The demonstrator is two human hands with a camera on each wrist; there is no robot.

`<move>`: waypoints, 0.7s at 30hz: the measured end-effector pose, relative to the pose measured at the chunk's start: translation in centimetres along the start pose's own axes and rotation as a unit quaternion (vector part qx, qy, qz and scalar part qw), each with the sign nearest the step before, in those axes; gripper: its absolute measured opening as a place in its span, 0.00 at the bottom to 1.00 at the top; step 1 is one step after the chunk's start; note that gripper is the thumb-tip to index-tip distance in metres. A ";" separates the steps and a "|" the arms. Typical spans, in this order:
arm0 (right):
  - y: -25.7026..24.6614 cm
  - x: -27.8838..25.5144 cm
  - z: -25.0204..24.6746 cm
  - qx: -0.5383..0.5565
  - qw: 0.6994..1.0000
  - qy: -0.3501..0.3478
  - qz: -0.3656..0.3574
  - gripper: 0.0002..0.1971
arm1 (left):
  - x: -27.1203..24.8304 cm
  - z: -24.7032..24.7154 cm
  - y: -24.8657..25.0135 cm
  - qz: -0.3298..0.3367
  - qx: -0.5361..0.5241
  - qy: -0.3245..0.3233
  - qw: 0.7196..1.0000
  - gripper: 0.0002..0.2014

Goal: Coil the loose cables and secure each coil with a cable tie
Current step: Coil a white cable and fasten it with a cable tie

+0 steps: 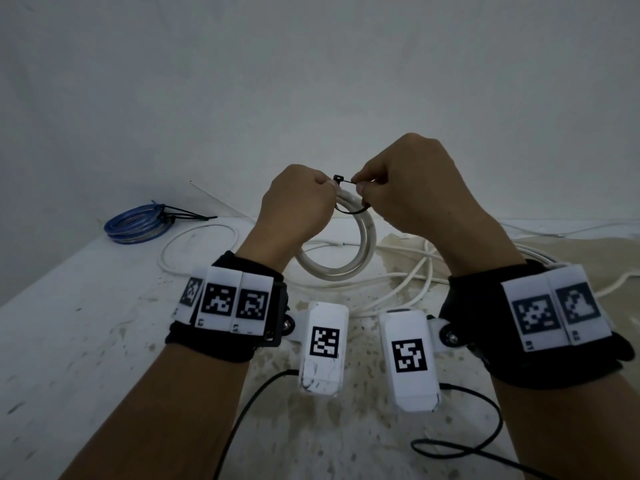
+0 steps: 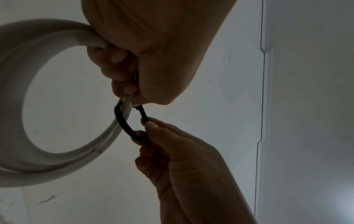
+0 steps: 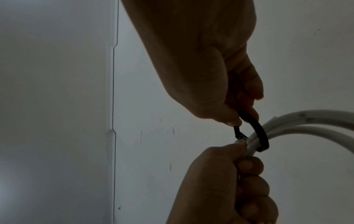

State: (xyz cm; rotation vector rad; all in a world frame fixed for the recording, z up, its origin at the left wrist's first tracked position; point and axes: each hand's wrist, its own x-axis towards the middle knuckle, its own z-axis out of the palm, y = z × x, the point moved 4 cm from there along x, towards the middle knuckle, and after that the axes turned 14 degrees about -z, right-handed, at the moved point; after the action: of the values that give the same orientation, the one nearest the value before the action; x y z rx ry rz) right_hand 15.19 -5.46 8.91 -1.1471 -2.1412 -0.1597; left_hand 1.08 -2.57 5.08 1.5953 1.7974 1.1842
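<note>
Head view: at frame centre, the left hand [image 1: 294, 202] held a white cable coil [image 1: 349, 251] upright above the counter [image 1: 86, 323], fingers curled tight round the coil's top. The right hand [image 1: 408, 188] stood just beside it, thumb and forefinger pinching the tail of a black cable tie [image 1: 346, 195] looped round the coil strands, its square head showing between the two hands. In the left middle of the frame a blue cable coil [image 1: 138, 225] lay on the counter, already bound with black ties. Loose white cables [image 1: 408, 271] sprawled across the counter behind the wrists, toward the right.

Left wrist view: the left hand [image 2: 145, 53] filled the upper centre, its fingers [image 2: 114, 63] clamped on the white coil [image 2: 19, 106], which swept round the left of the frame. The tie [image 2: 122, 121] formed an open loop about the strands at centre; the right hand [image 2: 182, 159] pinched it from below.

Right wrist view: the right hand [image 3: 206, 68] pinched the tie [image 3: 258, 128] at centre right, the loop not drawn tight. The left hand [image 3: 220, 189] gripped the coil [image 3: 306, 128] at lower right.
</note>
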 end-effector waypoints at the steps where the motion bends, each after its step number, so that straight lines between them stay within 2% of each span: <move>1: 0.0 0.0 -0.1 -0.002 1.000 0.005 0.003 0.10 | 0.0 0.0 0.0 -0.002 0.000 0.000 1.000 0.11; 12: 0.1 -0.2 -0.1 -0.037 0.999 -0.018 0.017 0.11 | -0.2 0.5 0.2 0.010 0.023 -0.009 1.000 0.12; 16: 0.4 -0.1 -0.1 0.015 1.000 -0.007 0.013 0.08 | -0.2 0.5 0.1 -0.001 0.023 -0.010 1.000 0.12; 21: 0.4 -0.1 0.1 0.009 1.000 -0.010 0.018 0.08 | -0.2 0.4 0.0 -0.001 0.022 -0.010 1.000 0.12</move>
State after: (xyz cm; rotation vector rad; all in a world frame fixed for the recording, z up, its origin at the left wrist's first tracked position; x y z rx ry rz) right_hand 15.49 -5.20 8.71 -1.1807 -2.1341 -0.1135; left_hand 1.48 -2.62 4.85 1.6239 1.8231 1.1315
